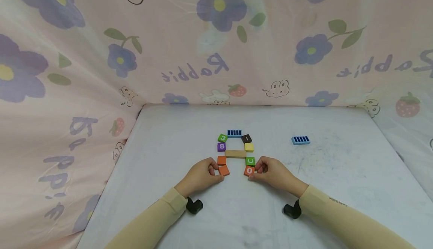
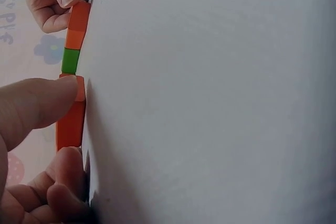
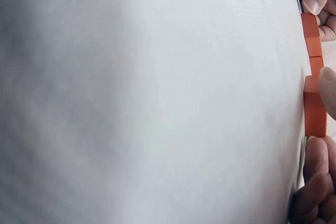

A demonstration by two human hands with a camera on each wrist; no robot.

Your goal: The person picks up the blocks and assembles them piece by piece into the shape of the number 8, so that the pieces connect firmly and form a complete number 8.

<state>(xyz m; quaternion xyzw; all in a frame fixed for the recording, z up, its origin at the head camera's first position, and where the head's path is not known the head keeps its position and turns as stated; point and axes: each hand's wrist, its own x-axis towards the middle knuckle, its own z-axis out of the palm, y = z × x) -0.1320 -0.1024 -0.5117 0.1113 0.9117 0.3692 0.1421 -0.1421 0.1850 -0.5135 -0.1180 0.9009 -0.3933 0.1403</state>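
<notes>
My left hand (image 1: 203,175) pinches a plain orange block (image 1: 224,170) between thumb and finger at the lower left end of a block outline. In the left wrist view, thumb and finger sit at opposite ends of that orange block (image 2: 70,127). Opposite it, my right hand (image 1: 275,174) pinches an orange block marked 0 (image 1: 249,171); its side shows in the right wrist view. Just above the held blocks lie another orange block (image 1: 221,160) and a green block with a white curve (image 1: 250,161). Both held blocks rest on the table.
A wooden plank (image 1: 235,154) crosses the outline. Further up are purple 8 (image 1: 221,146), green 3 (image 1: 222,138), yellow (image 1: 249,147) and black (image 1: 246,139) blocks, topped by a blue slotted block (image 1: 234,133). A second blue slotted block (image 1: 300,140) lies right. Patterned cloth (image 1: 250,53) hangs behind the white table (image 1: 162,140).
</notes>
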